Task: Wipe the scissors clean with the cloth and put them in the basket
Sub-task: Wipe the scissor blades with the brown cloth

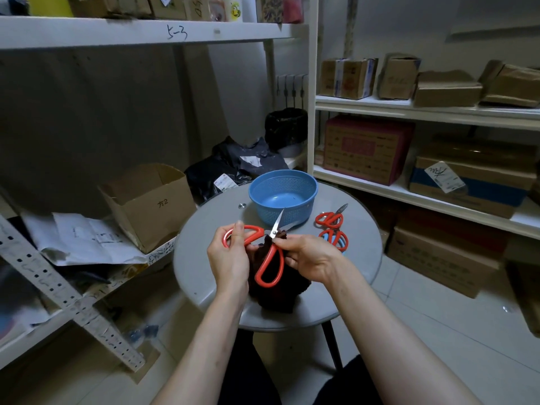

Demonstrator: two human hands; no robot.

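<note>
- Gripping one red handle loop, the left hand [230,255] held the scissors [260,232] spread open above the near table [359,258].
- The dark cloth [277,293] hung beneath them; the right hand [312,255] pinched it against a blade beside the pivot.
- I judged the exposed edge could nick those fingers, or snag the pile, if the blades swung shut.
- The basket [292,213] stood just beyond, two spare scissors [333,216] right of it.
</note>
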